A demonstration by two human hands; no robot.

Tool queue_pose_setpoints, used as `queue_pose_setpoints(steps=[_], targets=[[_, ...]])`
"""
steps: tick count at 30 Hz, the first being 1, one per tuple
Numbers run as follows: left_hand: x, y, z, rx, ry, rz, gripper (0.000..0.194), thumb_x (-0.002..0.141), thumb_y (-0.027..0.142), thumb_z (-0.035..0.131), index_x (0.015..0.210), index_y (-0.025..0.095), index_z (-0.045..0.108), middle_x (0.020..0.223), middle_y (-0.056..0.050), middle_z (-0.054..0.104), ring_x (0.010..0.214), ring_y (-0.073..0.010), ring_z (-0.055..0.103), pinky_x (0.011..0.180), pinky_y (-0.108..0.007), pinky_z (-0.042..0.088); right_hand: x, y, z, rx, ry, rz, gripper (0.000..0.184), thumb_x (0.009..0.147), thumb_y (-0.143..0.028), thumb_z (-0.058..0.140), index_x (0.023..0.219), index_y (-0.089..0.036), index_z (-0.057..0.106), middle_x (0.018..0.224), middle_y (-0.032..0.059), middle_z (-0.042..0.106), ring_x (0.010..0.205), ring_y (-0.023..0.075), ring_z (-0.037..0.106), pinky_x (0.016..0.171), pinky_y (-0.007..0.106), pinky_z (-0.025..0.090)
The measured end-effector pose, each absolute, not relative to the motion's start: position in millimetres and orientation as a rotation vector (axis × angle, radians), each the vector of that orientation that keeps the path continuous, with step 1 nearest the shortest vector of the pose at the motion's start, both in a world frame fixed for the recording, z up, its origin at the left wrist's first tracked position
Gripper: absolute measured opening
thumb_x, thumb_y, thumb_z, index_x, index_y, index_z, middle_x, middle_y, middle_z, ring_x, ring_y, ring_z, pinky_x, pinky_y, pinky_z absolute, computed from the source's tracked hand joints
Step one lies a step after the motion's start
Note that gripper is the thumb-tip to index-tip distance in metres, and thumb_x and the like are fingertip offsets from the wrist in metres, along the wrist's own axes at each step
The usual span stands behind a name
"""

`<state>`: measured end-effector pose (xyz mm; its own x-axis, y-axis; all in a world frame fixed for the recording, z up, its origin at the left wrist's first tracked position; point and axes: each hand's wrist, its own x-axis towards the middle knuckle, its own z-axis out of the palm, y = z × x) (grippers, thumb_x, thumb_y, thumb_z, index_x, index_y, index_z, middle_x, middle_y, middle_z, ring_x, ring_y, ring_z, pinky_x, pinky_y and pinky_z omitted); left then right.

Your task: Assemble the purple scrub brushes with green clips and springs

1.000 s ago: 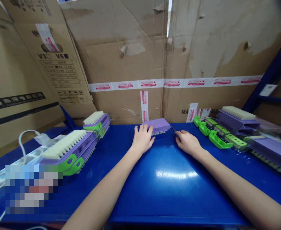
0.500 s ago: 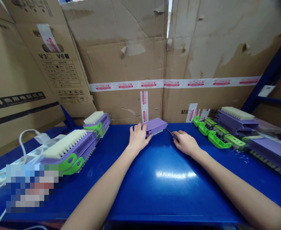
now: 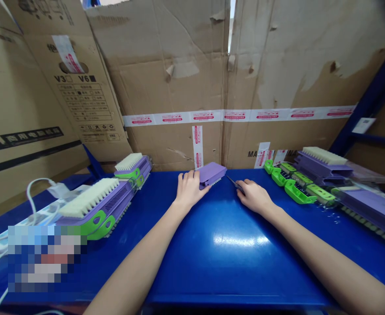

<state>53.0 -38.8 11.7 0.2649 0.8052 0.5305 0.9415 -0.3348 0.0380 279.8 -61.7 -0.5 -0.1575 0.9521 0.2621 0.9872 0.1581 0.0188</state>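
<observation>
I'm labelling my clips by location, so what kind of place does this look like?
Probably a small workshop or packing station: a blue table, matching purple brushes and big cardboard sheets behind.

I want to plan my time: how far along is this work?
Done, it seems: the brushes at left, green ends on. In progress: the left hand holds a purple brush, no green end visible; the right hand holds a thin tool. Probably remaining: the loose green parts at right.

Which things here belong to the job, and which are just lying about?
In the job:
purple brush, at left hand
thin tool, in right hand
green pieces, other brushes, probably

Lying about, it seems:
white plug, cables
cardboard
</observation>
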Motion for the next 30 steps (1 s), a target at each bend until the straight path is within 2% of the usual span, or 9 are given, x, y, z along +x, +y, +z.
queue_pose_setpoints(steps=[10, 16, 23, 30], targets=[[52, -40, 18, -2.230, -1.815, -0.828, 0.055, 0.076, 0.054, 0.058, 0.115, 0.014, 0.055, 0.106, -0.014, 0.063, 0.101, -0.0291, 0.059, 0.085, -0.037, 0.040, 280, -62, 1, -1.925, -2.242, -0.270, 0.033, 0.089, -0.027, 0.039, 0.116, -0.019, 0.056, 0.101, 0.0084, 0.061, 0.092, 0.0210, 0.059, 0.065, 0.028, 0.038], [46, -36, 20, -2.235, -1.979, -0.886, 0.053, 0.078, 0.057, 0.055, 0.113, 0.018, 0.055, 0.109, -0.013, 0.062, 0.101, -0.0289, 0.060, 0.086, -0.038, 0.041, 280, -61, 1, -1.925, -2.234, -0.275, 0.033, 0.089, -0.027, 0.039, 0.116, -0.019, 0.056, 0.101, 0.0080, 0.061, 0.093, 0.0215, 0.059, 0.066, 0.028, 0.039], [48, -38, 18, -2.200, -2.017, -0.891, 0.060, 0.076, 0.064, 0.052, 0.115, 0.019, 0.054, 0.111, -0.012, 0.057, 0.099, -0.0288, 0.059, 0.085, -0.038, 0.041, 280, -61, 1, -1.941, -2.235, -0.260, 0.034, 0.090, -0.027, 0.038, 0.118, -0.019, 0.055, 0.102, 0.0087, 0.061, 0.093, 0.0210, 0.059, 0.066, 0.028, 0.040], [60, -48, 19, -2.043, -1.883, -0.962, 0.058, 0.072, 0.056, 0.061, 0.113, 0.016, 0.053, 0.105, -0.014, 0.055, 0.097, -0.0309, 0.058, 0.081, -0.040, 0.042, 280, -63, 3, -1.938, -2.242, -0.241, 0.033, 0.090, -0.027, 0.038, 0.116, -0.018, 0.055, 0.102, 0.0095, 0.061, 0.092, 0.0212, 0.060, 0.067, 0.028, 0.040]])
